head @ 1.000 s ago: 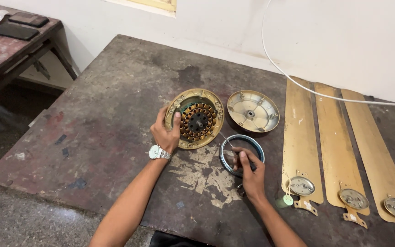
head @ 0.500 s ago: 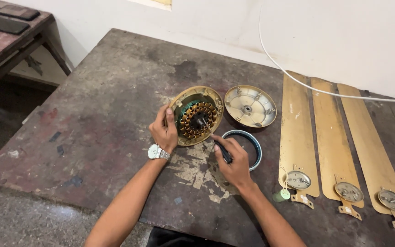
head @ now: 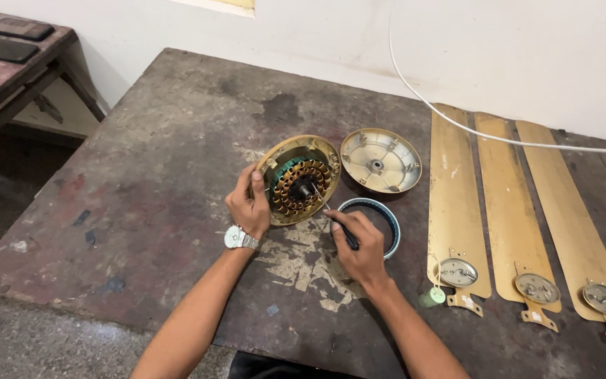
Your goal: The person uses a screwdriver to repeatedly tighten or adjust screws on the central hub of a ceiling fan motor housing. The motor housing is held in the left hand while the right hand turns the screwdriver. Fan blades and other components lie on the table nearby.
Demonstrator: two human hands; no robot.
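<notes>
A round gold fan motor housing (head: pixel 298 179) with copper windings lies open on the dark worn table (head: pixel 163 182). My left hand (head: pixel 249 205), with a wristwatch, grips its left rim. My right hand (head: pixel 356 245) holds a thin screwdriver (head: pixel 334 218), its tip pointing into the centre of the windings. A blue-rimmed ring (head: pixel 386 217) lies just right of my right hand, partly covered by it.
A gold motor cover (head: pixel 380 160) lies upturned beside the housing. Three gold fan blades (head: pixel 513 203) lie side by side at the right, a white cable (head: pixel 457 119) arcing over them. A small green tag (head: pixel 435 295) lies near the blades' brackets. A low side table (head: pixel 8 63) stands at left.
My right hand left the blue-rimmed ring, took up the screwdriver and brought its tip to the middle of the windings. My left hand stayed on the housing rim.
</notes>
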